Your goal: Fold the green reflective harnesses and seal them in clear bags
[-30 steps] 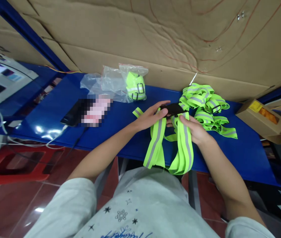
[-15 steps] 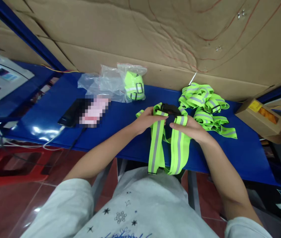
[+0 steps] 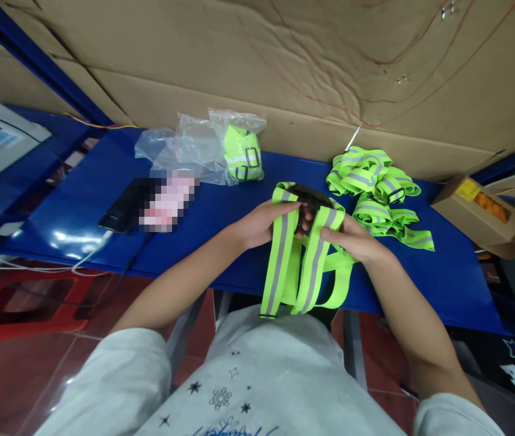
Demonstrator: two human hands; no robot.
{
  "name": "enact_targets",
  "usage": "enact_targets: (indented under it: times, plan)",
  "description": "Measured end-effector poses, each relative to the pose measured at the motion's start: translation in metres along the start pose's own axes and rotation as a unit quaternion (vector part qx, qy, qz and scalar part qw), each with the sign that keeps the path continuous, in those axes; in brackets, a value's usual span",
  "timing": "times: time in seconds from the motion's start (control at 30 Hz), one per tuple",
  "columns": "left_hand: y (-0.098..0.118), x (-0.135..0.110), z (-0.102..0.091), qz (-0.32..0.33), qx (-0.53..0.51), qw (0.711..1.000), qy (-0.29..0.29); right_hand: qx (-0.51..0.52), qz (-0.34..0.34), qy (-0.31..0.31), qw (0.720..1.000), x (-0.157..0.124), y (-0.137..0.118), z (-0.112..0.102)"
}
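A fluorescent yellow-green reflective strap [image 3: 278, 260] with a grey stripe hangs in loops over the table's front edge, held up by both hands. My left hand [image 3: 266, 223] is closed on its left side, thumb lying over the webbing. On the right side, my right hand [image 3: 348, 235] grips the strap with the thumb in front. Between the hands, at the top of the loops, sits a black buckle-like piece [image 3: 312, 196]; its details are unclear. Some of my fingertips show behind the strap, and the others are hidden.
More reflective straps [image 3: 371, 181] lie bundled at the right rear of the blue table [image 3: 212, 242]. Clear plastic bags [image 3: 194, 145] and a bagged strap [image 3: 243, 154] lie at the back. A black phone-like device [image 3: 123, 209] is at left, a cardboard box [image 3: 478, 209] at right.
The strap's hanging loops have swung left and spread, and a separate loop now shows at the right. My hands have shifted slightly and keep their hold.
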State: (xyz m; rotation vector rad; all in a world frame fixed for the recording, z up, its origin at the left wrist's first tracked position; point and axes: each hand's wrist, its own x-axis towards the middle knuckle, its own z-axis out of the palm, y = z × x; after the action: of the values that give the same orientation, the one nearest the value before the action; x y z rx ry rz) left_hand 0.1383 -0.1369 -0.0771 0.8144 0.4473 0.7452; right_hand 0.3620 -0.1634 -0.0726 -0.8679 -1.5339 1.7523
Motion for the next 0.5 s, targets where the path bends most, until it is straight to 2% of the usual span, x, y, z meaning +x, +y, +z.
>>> enact_targets:
  times: [0.17, 0.23, 0.3, 0.4, 0.5]
  plan:
    - [-0.006, 0.002, 0.003, 0.001, 0.068, 0.998, -0.007, 0.092, 0.059, 0.054, 0.993, -0.002, -0.009, 0.008]
    - [-0.01, 0.004, 0.002, 0.003, 0.091, 0.996, 0.014, 0.114, 0.056, 0.074, 0.989, -0.001, -0.01, 0.009]
    - [-0.014, 0.008, 0.0, 0.014, 0.105, 0.993, 0.047, 0.092, 0.028, 0.109, 0.989, -0.001, -0.006, 0.01]
    - [-0.017, 0.012, -0.005, 0.055, 0.147, 0.984, 0.082, 0.002, -0.012, 0.16, 0.987, 0.0, 0.006, 0.01]
    - [-0.015, 0.012, -0.006, 0.072, 0.186, 0.977, 0.077, -0.058, -0.021, 0.158, 0.985, 0.001, 0.017, 0.011]
